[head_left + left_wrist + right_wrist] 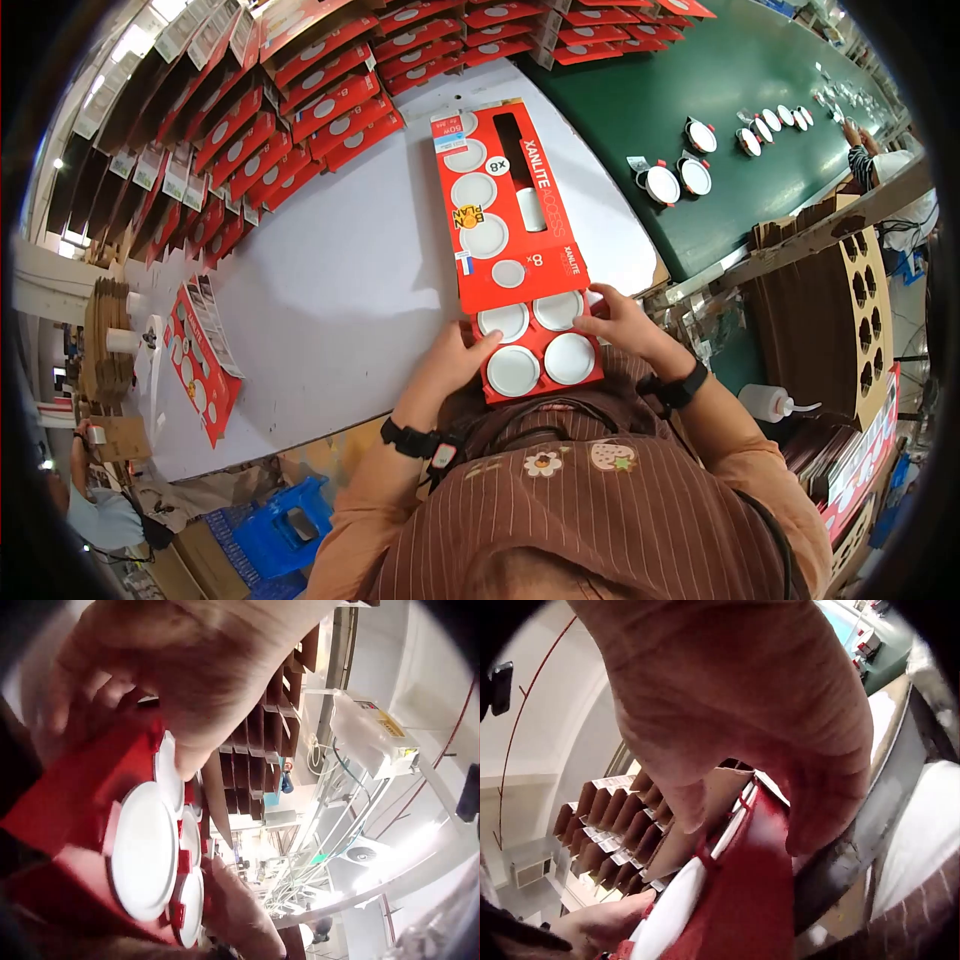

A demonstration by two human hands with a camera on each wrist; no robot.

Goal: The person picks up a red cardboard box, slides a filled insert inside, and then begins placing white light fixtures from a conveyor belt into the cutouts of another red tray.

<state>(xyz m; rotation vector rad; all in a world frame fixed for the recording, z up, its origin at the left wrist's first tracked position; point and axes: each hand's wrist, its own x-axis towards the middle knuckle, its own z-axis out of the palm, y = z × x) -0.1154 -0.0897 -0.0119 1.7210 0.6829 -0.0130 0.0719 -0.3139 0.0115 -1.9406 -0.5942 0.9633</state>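
A red printed carton (515, 215) lies on the white table, its near end toward the person. From that end sticks out a red tray (541, 374) with several round white lamps (513, 371). The left hand (452, 358) grips the tray's left side, thumb over a white disc; the right hand (632, 325) grips the right side, thumb on top. In the left wrist view the left hand (195, 667) is close above the white discs (144, 851). In the right wrist view the right hand (742, 705) curls round the red edge (754, 877).
Stacked red cartons (330, 110) rise along the back left. One more red carton (198, 350) stands at the table's left. White lamps (662, 185) lie on the green table (640, 100) at the right. Brown cardboard (810, 310) and a white bottle (768, 403) are to the right.
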